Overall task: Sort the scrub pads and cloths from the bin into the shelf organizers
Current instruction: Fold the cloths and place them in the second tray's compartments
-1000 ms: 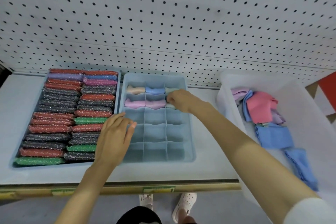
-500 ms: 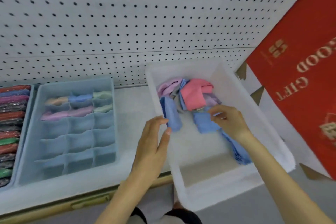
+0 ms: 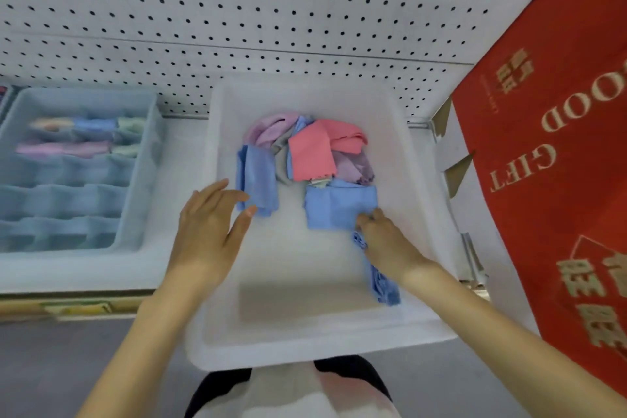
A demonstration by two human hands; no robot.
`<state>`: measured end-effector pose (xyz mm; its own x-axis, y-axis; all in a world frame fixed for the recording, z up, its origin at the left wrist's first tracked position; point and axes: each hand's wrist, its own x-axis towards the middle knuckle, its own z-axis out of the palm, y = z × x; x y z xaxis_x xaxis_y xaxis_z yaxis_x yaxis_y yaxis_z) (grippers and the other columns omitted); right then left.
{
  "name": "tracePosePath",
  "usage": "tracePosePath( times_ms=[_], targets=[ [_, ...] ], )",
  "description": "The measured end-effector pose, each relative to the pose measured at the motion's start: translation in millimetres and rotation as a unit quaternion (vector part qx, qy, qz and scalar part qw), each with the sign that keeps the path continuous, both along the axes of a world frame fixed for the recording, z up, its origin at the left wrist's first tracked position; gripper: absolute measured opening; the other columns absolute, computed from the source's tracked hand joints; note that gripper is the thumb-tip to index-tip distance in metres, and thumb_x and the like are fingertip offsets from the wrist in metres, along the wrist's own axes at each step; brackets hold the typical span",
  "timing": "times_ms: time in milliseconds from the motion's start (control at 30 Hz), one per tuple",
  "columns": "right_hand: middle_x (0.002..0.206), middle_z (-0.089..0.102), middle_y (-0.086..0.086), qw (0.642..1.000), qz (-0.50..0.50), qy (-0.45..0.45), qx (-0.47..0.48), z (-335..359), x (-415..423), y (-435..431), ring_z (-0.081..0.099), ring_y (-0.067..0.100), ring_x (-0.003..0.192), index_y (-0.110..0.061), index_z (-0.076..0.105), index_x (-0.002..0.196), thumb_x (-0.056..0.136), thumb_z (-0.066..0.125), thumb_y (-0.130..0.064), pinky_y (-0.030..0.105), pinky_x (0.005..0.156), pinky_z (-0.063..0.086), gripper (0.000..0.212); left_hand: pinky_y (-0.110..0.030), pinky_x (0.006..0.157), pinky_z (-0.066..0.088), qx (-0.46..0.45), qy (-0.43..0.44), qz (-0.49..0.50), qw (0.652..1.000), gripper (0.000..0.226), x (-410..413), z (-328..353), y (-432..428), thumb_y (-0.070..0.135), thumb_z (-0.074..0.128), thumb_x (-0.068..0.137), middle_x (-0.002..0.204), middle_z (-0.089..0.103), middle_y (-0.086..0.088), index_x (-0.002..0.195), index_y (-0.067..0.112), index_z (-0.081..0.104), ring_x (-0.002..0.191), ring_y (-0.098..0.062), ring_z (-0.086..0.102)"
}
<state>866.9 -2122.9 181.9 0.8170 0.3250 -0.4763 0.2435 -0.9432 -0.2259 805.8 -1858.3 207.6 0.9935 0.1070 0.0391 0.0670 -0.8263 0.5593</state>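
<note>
Reaching with both hands into the white bin (image 3: 305,346). Holding the left hand (image 3: 207,231) open over the bin's left wall, fingers straight and close together, thumb spread, fingertips right at the near end of a long blue cloth (image 3: 258,180); impossible to tell whether touching it. Pinching the near right corner of a folded blue cloth (image 3: 339,204) with the curled fingers of the right hand (image 3: 386,241), wrist lying over a crumpled blue cloth (image 3: 383,285). Beyond both hands, heaped toward the far end of the bin: a pink cloth (image 3: 312,153), a purple cloth (image 3: 268,127) and a lilac cloth (image 3: 353,166). Left of the left hand, on the shelf (image 3: 163,268), a blue organizer (image 3: 146,159) with rolled cloths in its two far rows. Right of the right hand, a red bag (image 3: 559,180) printed in gold with "GIFT" and, above it, "OOD" cut off at the frame edge, all turned upside down, plus gold characters not readable here. Behind everything, a white pegboard (image 3: 271,10). Against half a second ago: right hand nearer on the folded blue cloth, at its corner rather than its far edge; left hand much as before beside the long cloth; bin now centred in view. A second ago: right hand inside the organizer, left hand at its left rim.
</note>
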Motion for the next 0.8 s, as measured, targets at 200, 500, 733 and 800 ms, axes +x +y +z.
tracePosePath(
  times_ms=[200, 500, 733, 800],
  targets=[
    [0.082, 0.065, 0.002, 0.826, -0.297, 0.230, 0.421, 64, 10, 0, 0.061, 0.015, 0.082, -0.008, 0.067, 0.087, 0.073, 0.075, 0.003, 0.021, 0.074, 0.046, 0.019, -0.017, 0.104, 0.032, -0.187, -0.050, 0.044, 0.980, 0.048, -7, 40, -38, 0.052, 0.035, 0.088, 0.120, 0.058, 0.013, 0.118, 0.022, 0.058, 0.117, -0.003, 0.050],
    [0.073, 0.071, 0.009, 0.845, -0.152, 0.065, 0.509, 176, -3, 44, 0.063, 0.013, 0.067, -0.015, 0.071, 0.071, 0.078, 0.072, -0.008, 0.022, 0.064, 0.050, 0.010, -0.018, 0.084, 0.049, -0.512, 0.052, -0.107, 0.850, 0.032, 11, 98, -82, 0.033, 0.067, 0.083, 0.109, 0.068, 0.011, 0.114, 0.027, 0.057, 0.105, -0.005, 0.063],
    [0.083, 0.066, 0.024, 0.875, -0.082, 0.088, 0.468, 228, -1, 51, 0.054, 0.027, 0.078, -0.017, 0.072, 0.077, 0.077, 0.069, -0.032, 0.045, 0.075, 0.037, 0.015, -0.016, 0.078, 0.048, -0.489, -0.012, -0.213, 0.846, 0.029, 16, 137, -38, 0.015, 0.057, 0.087, 0.105, 0.068, 0.009, 0.116, 0.011, 0.059, 0.099, -0.006, 0.064],
    [0.081, 0.064, 0.015, 0.883, -0.066, 0.074, 0.459, 235, -5, 56, 0.052, 0.025, 0.078, -0.020, 0.068, 0.075, 0.081, 0.067, -0.031, 0.041, 0.075, 0.038, 0.013, -0.018, 0.079, 0.049, -0.476, -0.014, -0.226, 0.850, 0.023, 14, 143, -31, 0.018, 0.059, 0.089, 0.100, 0.067, 0.008, 0.112, 0.011, 0.061, 0.095, -0.007, 0.063]
  ],
)
